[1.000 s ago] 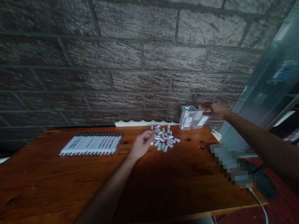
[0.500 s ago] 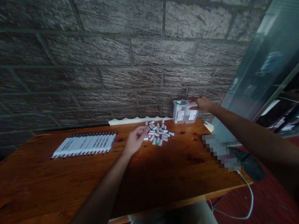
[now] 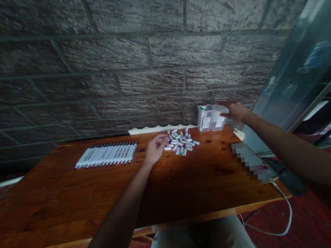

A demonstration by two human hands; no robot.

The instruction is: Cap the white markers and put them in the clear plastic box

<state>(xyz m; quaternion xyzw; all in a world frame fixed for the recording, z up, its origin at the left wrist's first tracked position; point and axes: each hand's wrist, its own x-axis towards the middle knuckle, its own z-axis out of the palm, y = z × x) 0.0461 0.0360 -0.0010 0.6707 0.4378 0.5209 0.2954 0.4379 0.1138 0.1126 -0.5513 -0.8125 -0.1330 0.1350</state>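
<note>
On the wooden table (image 3: 72, 198) my left hand (image 3: 155, 148) rests with curled fingers at the left edge of a pile of several small white marker caps (image 3: 182, 142); whether it pinches one I cannot make out. My right hand (image 3: 235, 111) reaches to the table's far right corner and grips the top of a clear plastic container (image 3: 218, 118), which stands beside a second clear container (image 3: 204, 118), both with white labels. A neat row of several white markers (image 3: 107, 155) lies side by side at the far left of the table.
A dark brick wall stands right behind the table. A white wavy strip (image 3: 160, 128) lies along the back edge. A blurred-out flat object (image 3: 252, 162) sits at the right edge with a white cable (image 3: 281, 222) hanging from it. A glass panel (image 3: 302, 68) rises on the right.
The view has shifted a little as my head moved. My right hand stays on the clear container and my left hand stays at the cap pile; nothing else has visibly moved.
</note>
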